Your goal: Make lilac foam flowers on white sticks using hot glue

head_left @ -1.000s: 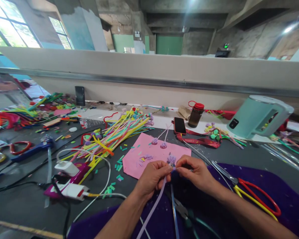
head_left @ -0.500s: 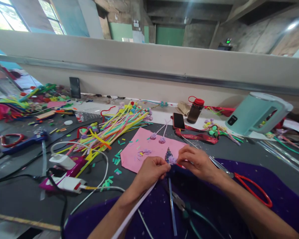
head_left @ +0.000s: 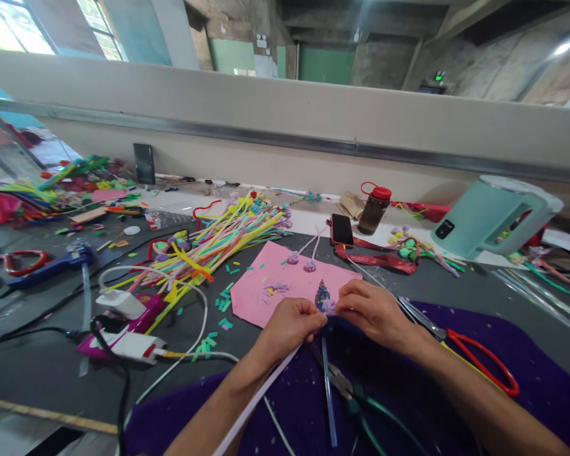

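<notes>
My left hand (head_left: 292, 323) pinches a pale lilac pipe cleaner (head_left: 261, 399), which runs down toward me beneath the forearm. At its upper end sits a small fuzzy lilac flower (head_left: 329, 306), between the fingertips of both hands. My right hand (head_left: 373, 313) is closed, thumb and fingers pinched at the flower's right side. Just behind the flower rises a dark speckled cone tip (head_left: 322, 294), apparently a glue gun nozzle, with a clear glue stick (head_left: 329, 392) below. Green-handled pliers (head_left: 342, 383) lie under my hands on purple cloth. Two lilac flowers (head_left: 310, 265) rest on a pink sheet (head_left: 249, 297).
Red-handled scissors (head_left: 482, 361) lie by my right forearm. Left are a power adapter (head_left: 123, 304) with cables, green scraps (head_left: 209, 342) and bundled pipe cleaners (head_left: 237, 234). Farther back stand a phone (head_left: 342, 229), a bottle (head_left: 374, 212) and a mint kettle (head_left: 484, 215).
My right hand has come slightly left, closer to the flower and my left fingertips. A red bit beside it no longer shows. The view has shifted slightly.
</notes>
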`<action>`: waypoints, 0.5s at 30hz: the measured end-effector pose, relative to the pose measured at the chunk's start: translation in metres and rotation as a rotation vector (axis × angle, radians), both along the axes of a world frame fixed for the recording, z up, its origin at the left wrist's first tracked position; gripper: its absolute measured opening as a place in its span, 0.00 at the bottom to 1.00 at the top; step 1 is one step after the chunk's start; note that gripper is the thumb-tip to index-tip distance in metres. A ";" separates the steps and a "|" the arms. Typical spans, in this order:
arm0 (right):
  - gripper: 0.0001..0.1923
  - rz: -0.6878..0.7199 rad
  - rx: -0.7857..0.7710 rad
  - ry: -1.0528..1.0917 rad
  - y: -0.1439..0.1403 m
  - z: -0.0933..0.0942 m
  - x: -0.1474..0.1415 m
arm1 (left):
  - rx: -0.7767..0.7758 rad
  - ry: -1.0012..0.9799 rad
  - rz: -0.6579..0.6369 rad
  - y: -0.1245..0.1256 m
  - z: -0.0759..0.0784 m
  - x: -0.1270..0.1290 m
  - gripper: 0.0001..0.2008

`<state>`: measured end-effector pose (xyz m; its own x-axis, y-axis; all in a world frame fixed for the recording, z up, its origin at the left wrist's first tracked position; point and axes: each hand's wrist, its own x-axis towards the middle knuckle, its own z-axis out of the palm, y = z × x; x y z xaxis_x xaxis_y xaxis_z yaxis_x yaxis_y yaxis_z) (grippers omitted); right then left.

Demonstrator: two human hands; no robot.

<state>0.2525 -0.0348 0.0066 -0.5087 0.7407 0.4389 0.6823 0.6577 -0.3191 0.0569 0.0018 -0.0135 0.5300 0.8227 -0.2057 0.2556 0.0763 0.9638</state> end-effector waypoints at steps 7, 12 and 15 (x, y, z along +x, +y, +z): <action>0.05 0.016 -0.023 0.116 -0.001 0.013 0.004 | -0.032 -0.027 -0.002 0.000 0.002 0.002 0.09; 0.05 0.023 -0.042 0.064 -0.001 0.009 0.001 | -0.003 0.013 -0.012 0.000 0.000 0.001 0.09; 0.06 0.019 -0.035 0.015 -0.001 0.004 -0.002 | 0.004 0.009 -0.028 0.000 -0.001 0.000 0.09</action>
